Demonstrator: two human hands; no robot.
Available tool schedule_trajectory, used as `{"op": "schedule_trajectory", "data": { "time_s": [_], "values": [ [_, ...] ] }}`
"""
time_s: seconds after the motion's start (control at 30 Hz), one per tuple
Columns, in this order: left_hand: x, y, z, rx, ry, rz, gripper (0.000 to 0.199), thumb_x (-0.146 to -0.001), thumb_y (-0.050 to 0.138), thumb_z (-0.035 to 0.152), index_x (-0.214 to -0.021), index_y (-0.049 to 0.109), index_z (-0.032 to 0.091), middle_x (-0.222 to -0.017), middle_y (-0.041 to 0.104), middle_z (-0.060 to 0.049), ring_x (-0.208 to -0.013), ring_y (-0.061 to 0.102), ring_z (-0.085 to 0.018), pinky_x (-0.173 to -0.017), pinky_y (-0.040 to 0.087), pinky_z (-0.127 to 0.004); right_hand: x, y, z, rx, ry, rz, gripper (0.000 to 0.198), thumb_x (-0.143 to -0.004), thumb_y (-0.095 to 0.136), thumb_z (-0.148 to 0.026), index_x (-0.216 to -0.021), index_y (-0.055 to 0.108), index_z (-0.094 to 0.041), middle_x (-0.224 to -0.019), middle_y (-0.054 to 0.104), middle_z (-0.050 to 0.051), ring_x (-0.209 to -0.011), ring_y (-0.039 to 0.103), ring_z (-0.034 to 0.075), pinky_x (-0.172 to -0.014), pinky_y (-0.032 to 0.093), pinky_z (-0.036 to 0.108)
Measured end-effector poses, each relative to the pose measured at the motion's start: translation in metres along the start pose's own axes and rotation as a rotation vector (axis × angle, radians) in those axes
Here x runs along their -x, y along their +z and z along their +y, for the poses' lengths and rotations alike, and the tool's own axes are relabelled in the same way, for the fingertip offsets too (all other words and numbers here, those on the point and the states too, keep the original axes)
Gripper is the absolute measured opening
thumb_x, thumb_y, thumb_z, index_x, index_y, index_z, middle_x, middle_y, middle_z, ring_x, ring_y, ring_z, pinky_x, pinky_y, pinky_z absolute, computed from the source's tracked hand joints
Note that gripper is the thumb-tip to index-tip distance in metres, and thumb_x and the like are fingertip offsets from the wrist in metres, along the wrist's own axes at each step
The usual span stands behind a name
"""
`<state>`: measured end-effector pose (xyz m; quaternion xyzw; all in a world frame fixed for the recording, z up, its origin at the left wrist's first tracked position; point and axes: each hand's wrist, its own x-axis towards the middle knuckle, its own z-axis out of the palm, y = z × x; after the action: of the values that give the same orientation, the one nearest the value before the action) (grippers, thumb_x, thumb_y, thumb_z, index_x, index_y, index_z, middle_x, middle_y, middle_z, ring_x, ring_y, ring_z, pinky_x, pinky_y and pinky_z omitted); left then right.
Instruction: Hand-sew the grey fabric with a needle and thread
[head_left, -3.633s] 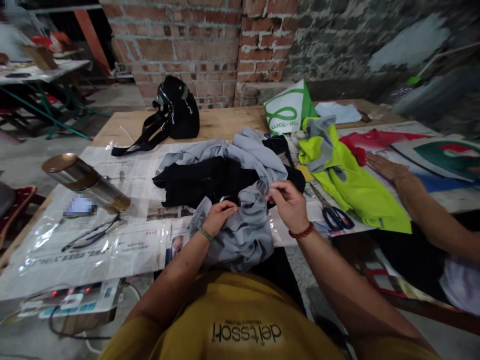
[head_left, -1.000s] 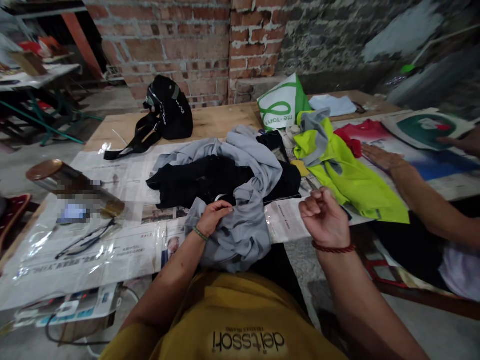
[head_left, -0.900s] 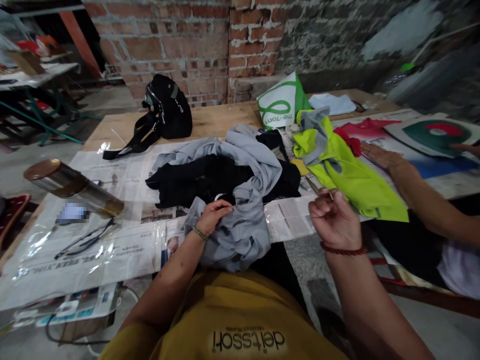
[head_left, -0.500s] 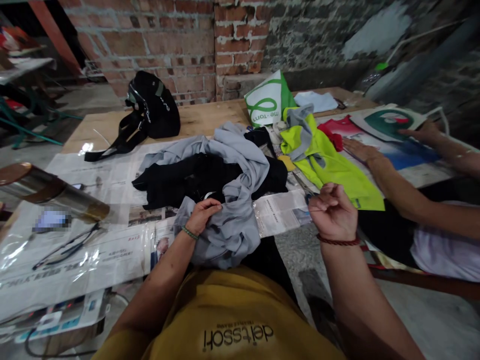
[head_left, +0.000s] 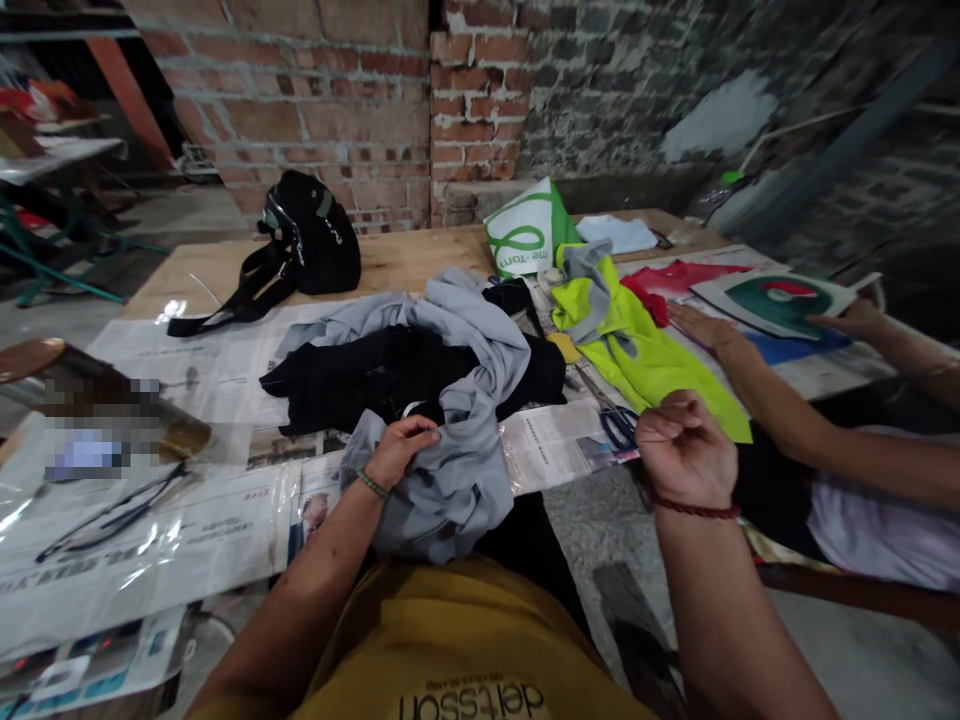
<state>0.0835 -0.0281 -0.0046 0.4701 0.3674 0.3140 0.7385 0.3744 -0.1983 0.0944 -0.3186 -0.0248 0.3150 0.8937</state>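
Note:
A grey garment (head_left: 480, 490) lies bunched at the table's front edge, partly over my lap, with black cloth (head_left: 352, 375) tangled into it. My left hand (head_left: 401, 450) is closed on a fold of the grey garment, thumb and fingertips pinched together. My right hand (head_left: 690, 450) is raised off to the right, apart from the garment. Its fingers are curled into a pinch, and whatever they hold is too small to make out. Just left of that hand, dark-handled scissors (head_left: 619, 427) lie on newspaper.
At right a co-worker's hands handle a green-and-white iron (head_left: 784, 300) and a red-and-blue cloth. A neon-yellow garment (head_left: 652, 365) lies between us. Behind stand a green-white bag (head_left: 525, 235) and a black bag (head_left: 322, 240). A metal flask (head_left: 184, 425) and glasses (head_left: 112, 515) are at left.
My right hand has moved slightly right and away from the grey garment, uncovering more of the scissors' handles. My left hand keeps its pinch. The co-worker's iron has shifted a little left.

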Motion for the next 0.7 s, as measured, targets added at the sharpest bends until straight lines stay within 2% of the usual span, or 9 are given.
{"op": "schedule_trajectory", "data": {
  "time_s": [0.1,0.23,0.5,0.6,0.7],
  "values": [
    [0.0,0.0,-0.002,-0.015,0.011,-0.011,0.029,-0.048,0.084,0.031,-0.067,0.07,0.015,-0.063,0.062,0.002,-0.056,0.05,-0.008,-0.055,0.039,-0.02,0.001,-0.004,-0.002,0.103,-0.055,-0.105,0.019,-0.085,0.049,-0.016,-0.066,0.05,-0.018,-0.057,0.037,-0.007,-0.036,0.022,0.001,-0.038,0.029,0.017],
    [0.0,-0.001,-0.004,-0.035,0.012,-0.005,0.03,-0.047,0.084,0.033,-0.068,0.07,0.015,-0.063,0.062,0.001,-0.056,0.05,-0.008,-0.055,0.04,-0.021,0.002,-0.009,-0.007,0.126,-0.071,-0.059,0.018,-0.086,0.048,-0.02,-0.069,0.053,-0.019,-0.055,0.026,-0.009,-0.039,0.013,0.003,-0.038,0.024,0.018],
    [0.002,0.001,0.001,-0.066,0.046,0.029,0.029,-0.049,0.082,0.034,-0.067,0.07,0.015,-0.061,0.061,0.001,-0.056,0.049,-0.008,-0.054,0.038,-0.02,-0.002,-0.022,-0.023,0.003,-0.083,-0.108,0.009,-0.077,0.061,-0.017,-0.07,0.057,-0.018,-0.053,0.031,-0.01,-0.034,0.024,0.001,-0.038,0.027,0.019],
    [0.002,0.003,0.002,-0.122,0.067,0.03,0.028,-0.049,0.082,0.034,-0.066,0.07,0.016,-0.06,0.06,0.002,-0.056,0.047,-0.008,-0.053,0.037,-0.021,-0.003,-0.024,-0.03,-0.075,-0.094,-0.105,0.01,-0.081,0.057,-0.016,-0.071,0.058,-0.017,-0.052,0.036,-0.009,-0.034,0.031,-0.001,-0.039,0.029,0.018],
    [0.002,0.003,0.003,-0.173,0.086,0.029,0.027,-0.051,0.08,0.034,-0.067,0.07,0.016,-0.059,0.058,0.003,-0.054,0.045,-0.008,-0.053,0.036,-0.02,-0.002,-0.022,-0.033,-0.097,-0.091,-0.095,0.019,-0.087,0.05,-0.019,-0.07,0.058,-0.017,-0.05,0.037,-0.008,-0.033,0.032,-0.001,-0.038,0.028,0.018]
  ]
}}
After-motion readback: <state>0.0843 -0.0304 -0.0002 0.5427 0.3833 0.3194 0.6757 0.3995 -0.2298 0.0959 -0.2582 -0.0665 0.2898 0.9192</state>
